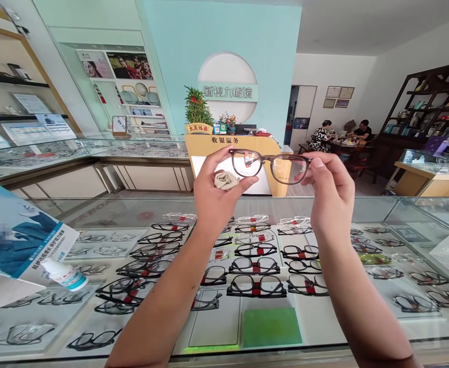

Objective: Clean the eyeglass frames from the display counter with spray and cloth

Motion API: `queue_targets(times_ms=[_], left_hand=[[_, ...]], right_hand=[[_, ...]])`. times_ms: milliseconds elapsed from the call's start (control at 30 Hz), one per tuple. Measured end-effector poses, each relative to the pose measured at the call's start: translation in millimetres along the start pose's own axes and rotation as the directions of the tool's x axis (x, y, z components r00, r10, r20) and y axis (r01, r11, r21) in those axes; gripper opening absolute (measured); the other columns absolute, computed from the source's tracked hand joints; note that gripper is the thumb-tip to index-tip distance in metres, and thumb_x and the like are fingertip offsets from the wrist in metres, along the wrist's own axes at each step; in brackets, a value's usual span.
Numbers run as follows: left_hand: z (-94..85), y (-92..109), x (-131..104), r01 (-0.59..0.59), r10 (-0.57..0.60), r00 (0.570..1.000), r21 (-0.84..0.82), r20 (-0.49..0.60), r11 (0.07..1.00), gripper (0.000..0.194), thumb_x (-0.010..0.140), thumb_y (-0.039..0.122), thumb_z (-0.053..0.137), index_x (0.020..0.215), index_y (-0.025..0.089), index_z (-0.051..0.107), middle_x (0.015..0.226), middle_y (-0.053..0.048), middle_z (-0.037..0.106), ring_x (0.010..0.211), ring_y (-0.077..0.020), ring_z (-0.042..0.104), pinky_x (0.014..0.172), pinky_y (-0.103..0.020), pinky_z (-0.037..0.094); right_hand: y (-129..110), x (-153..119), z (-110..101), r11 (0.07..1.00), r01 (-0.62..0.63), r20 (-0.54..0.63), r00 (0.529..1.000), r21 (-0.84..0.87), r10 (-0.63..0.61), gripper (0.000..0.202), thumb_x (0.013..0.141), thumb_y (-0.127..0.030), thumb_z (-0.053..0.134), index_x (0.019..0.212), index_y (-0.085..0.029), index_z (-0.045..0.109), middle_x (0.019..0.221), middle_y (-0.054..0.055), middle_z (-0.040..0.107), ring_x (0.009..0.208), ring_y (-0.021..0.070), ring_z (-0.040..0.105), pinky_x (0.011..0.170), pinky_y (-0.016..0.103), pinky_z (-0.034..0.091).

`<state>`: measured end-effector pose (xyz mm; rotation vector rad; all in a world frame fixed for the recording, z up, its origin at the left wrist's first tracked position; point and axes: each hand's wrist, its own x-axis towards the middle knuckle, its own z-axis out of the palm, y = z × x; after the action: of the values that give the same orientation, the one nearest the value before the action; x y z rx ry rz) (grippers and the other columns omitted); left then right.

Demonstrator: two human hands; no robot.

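Observation:
A pair of dark-rimmed eyeglasses (269, 159) is raised above the glass counter, lenses facing me. My left hand (220, 191) pinches its left end and also holds a rolled pale cloth (226, 180) against the palm, beneath the left lens. At the opposite end, my right hand (329, 191) has thumb and fingers closed on the frame near the hinge. The temples are largely hidden behind the lenses and hands.
Rows of eyeglasses (257, 286) lie inside the glass display counter (163, 204). A white bottle (65, 274) and a blue poster (21, 235) stand at the left. Beyond are a cashier desk (205, 148) and two seated people (321, 138) at a table.

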<state>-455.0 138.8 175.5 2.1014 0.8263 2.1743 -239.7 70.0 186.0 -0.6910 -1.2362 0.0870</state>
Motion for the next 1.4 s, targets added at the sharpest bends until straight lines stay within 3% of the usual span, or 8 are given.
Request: queue_targets(times_ms=[467,667,800,867,967,1067,1300,1400], left_hand=[[12.7,-3,-10,0.030,-0.028,0.999,-0.079,0.022,0.996,0.073,0.090,0.060,0.100,0.150,0.028,0.074,0.144,-0.011,0.082,0.136,-0.0349,0.080,0.110,-0.051,0.072],[12.6,-7,-9,-0.022,0.021,1.000,-0.036,-0.009,0.999,0.078,0.093,0.064,0.098,0.157,0.029,0.071,0.152,-0.013,0.079,0.144,-0.0371,0.076,0.116,-0.052,0.070],[4.4,-4,-4,-0.040,0.040,0.999,0.003,0.031,0.999,0.076,0.093,0.063,0.098,0.158,0.033,0.072,0.152,-0.011,0.079,0.136,-0.0355,0.078,0.110,-0.051,0.072],[-0.4,1,-3,-0.049,0.046,0.997,0.039,0.058,0.998,0.076,0.093,0.061,0.099,0.158,0.034,0.073,0.153,-0.011,0.079,0.125,-0.0333,0.081,0.102,-0.049,0.073],[-5.6,9,-3,-0.092,0.079,0.990,0.100,0.119,0.991,0.075,0.094,0.059,0.098,0.159,0.033,0.073,0.155,-0.012,0.078,0.116,-0.0310,0.083,0.094,-0.045,0.073],[-7.6,15,-3,-0.145,0.125,0.979,0.117,0.162,0.982,0.071,0.095,0.055,0.097,0.157,0.031,0.074,0.155,-0.013,0.078,0.121,-0.0329,0.082,0.092,-0.042,0.073],[-9.0,19,-5,-0.074,0.059,0.975,0.064,0.215,0.995,0.071,0.091,0.047,0.100,0.156,0.034,0.075,0.147,-0.010,0.082,0.095,-0.0249,0.082,0.082,-0.039,0.071],[-10.7,15,-2,-0.037,0.044,0.966,-0.032,0.255,0.999,0.076,0.089,0.052,0.102,0.157,0.034,0.073,0.149,-0.012,0.081,0.102,-0.0272,0.084,0.081,-0.038,0.072]], right_hand=[[16,4,-3,0.992,-0.072,-0.025,0.997,0.105,0.075,0.029,0.113,-0.051,0.063,0.112,-0.029,0.082,0.089,0.003,0.069,0.078,0.0210,0.072,0.072,0.037,0.058],[21,6,-1,0.986,-0.133,0.034,0.991,0.100,0.131,0.031,0.113,-0.047,0.056,0.114,-0.028,0.080,0.106,0.007,0.082,0.082,0.0205,0.073,0.072,0.036,0.057],[15,7,-4,1.000,-0.007,0.033,0.999,-0.028,0.008,0.027,0.113,-0.042,0.057,0.122,-0.029,0.080,0.128,0.009,0.086,0.115,0.0270,0.080,0.091,0.044,0.063],[8,9,-6,0.987,0.089,0.085,0.993,-0.131,-0.078,0.021,0.112,-0.042,0.065,0.118,-0.031,0.081,0.129,0.007,0.086,0.125,0.0294,0.078,0.104,0.051,0.061],[0,10,-8,0.957,0.191,0.213,0.966,-0.217,-0.144,0.013,0.109,-0.037,0.073,0.108,-0.031,0.085,0.123,0.004,0.088,0.126,0.0306,0.078,0.116,0.057,0.055],[-1,10,-7,0.947,0.223,0.281,0.947,-0.233,-0.154,0.013,0.108,-0.031,0.073,0.105,-0.031,0.086,0.122,0.004,0.089,0.124,0.0305,0.079,0.116,0.058,0.054],[8,13,-8,0.989,0.095,0.346,0.937,-0.113,-0.050,0.015,0.106,-0.032,0.073,0.097,-0.029,0.085,0.112,0.003,0.087,0.113,0.0268,0.079,0.107,0.053,0.060],[9,15,-10,0.999,-0.039,0.401,0.915,0.006,0.033,0.013,0.103,-0.032,0.077,0.095,-0.028,0.085,0.111,0.003,0.086,0.107,0.0247,0.078,0.099,0.048,0.063]])
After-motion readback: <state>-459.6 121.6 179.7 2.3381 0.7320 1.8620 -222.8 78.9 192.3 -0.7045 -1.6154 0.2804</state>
